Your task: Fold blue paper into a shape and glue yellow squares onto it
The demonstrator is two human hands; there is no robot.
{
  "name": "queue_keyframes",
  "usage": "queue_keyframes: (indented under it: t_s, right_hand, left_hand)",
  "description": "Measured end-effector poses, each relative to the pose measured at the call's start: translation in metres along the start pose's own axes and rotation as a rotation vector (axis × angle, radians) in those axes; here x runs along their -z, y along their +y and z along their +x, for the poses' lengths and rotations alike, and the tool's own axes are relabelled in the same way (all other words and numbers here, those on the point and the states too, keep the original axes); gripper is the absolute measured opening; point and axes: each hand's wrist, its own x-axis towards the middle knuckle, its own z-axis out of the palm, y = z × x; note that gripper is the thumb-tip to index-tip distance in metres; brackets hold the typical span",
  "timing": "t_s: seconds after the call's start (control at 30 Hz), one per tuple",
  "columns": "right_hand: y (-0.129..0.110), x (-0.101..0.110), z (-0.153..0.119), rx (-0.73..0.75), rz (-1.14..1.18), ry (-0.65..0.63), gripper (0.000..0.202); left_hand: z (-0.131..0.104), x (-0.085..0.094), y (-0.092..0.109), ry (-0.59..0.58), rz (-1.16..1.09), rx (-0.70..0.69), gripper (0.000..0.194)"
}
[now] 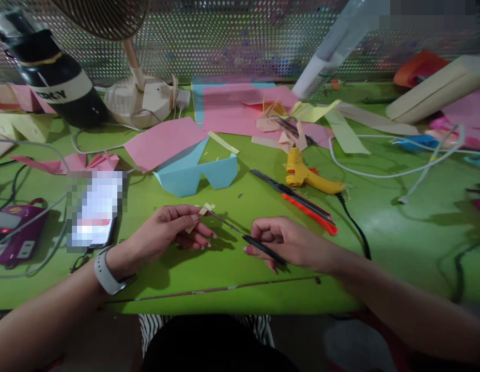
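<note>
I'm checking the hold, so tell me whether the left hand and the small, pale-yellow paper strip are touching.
Touching. The head view shows the left hand pinching the small, pale-yellow paper strip between thumb and forefinger.

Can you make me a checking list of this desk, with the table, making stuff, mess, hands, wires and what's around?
Surface: green table, tiny bits on it.
Making stuff: scissors, pale yellow paper piece, folded blue paper shape.
Mess: pink paper, yellow glue gun, craft knife, phone.
Hands: left hand pinches the yellow piece; right hand holds the scissors, blades reaching to it.
Wires: white cable at right; black cord from the glue gun.
Around: fan, dark bottle, mesh screen behind.
</note>
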Motion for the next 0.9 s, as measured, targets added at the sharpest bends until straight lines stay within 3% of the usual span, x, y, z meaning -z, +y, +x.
queue_keyframes:
  t_s: [0.43, 0.7, 0.9]
  right_hand:
    - [0.003, 0.001, 0.001, 0.007, -0.001, 0.004, 0.048]
    - [0.004, 0.000, 0.002, -0.057, -0.005, -0.008, 0.049]
    - [0.004, 0.003, 0.002, -0.058, 0.003, -0.012, 0.048]
  left_hand:
    - [0.000, 0.001, 0.000, 0.013, 0.026, 0.016, 0.012]
    - [0.000, 0.005, 0.005, -0.009, 0.105, 0.169, 0.016]
    - [-0.002, 0.002, 0.009, -0.032, 0.178, 0.189, 0.018]
